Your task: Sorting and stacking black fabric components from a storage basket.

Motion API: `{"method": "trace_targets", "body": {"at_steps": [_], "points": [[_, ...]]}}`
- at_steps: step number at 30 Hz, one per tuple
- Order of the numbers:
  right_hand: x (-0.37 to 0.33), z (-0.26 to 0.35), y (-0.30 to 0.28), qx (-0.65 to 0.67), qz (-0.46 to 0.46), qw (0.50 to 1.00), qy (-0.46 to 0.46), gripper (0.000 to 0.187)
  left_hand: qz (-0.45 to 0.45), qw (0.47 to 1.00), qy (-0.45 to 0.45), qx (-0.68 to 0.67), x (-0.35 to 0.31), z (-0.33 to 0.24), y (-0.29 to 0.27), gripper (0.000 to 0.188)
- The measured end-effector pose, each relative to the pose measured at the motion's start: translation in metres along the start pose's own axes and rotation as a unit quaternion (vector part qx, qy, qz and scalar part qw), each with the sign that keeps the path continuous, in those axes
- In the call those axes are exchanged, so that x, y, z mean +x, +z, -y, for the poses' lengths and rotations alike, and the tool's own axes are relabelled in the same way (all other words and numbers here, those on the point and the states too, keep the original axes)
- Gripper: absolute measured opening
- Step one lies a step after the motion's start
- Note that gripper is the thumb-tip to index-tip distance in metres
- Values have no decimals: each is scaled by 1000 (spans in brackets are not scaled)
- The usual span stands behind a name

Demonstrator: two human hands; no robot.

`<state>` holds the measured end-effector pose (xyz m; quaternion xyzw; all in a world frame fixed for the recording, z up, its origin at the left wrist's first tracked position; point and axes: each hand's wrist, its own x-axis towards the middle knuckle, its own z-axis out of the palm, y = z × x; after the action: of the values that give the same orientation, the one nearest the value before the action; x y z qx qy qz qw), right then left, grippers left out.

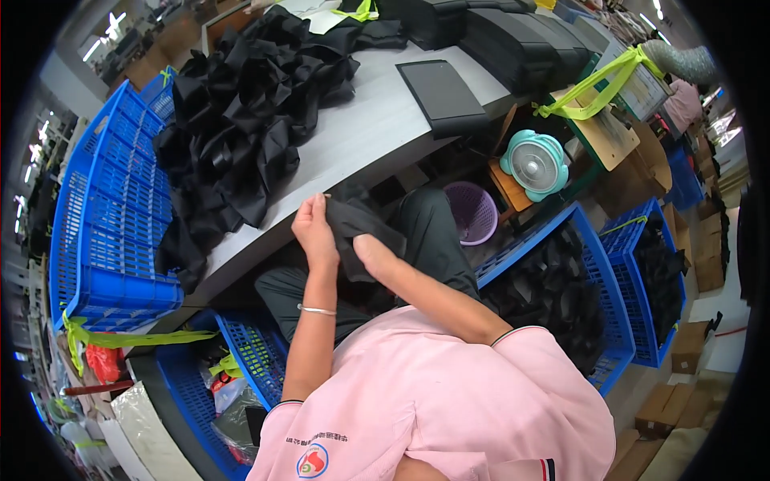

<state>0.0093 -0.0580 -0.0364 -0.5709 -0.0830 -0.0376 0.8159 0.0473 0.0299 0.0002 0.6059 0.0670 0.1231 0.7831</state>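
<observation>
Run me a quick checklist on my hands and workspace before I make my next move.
1. Bare left hand gripping the thin black fabric piece: ok, pinched between thumb and fingers.
2. Bare right hand gripping it: cannot tell, fingers hidden by the fabric.
3. Held piece separate from the crumpled black fabric heap on the pale grey table: ok, they lie apart.
4. Flat black rectangular panel away from the heap: ok, a bare strip lies between.
5. Round turquoise plastic fan switched off: cannot tell from this still.
</observation>
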Motion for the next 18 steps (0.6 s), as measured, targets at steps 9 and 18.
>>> {"method": "trace_targets", "body": {"at_steps": [9,18], "points": [[-95,100,15,-301,170,926,-153,30,39,870,345,349,86,15,-92,22],[-97,119,-34,-508,-176,820,-193,61,189,977,34,95,-36,-62,-13,23]]}}
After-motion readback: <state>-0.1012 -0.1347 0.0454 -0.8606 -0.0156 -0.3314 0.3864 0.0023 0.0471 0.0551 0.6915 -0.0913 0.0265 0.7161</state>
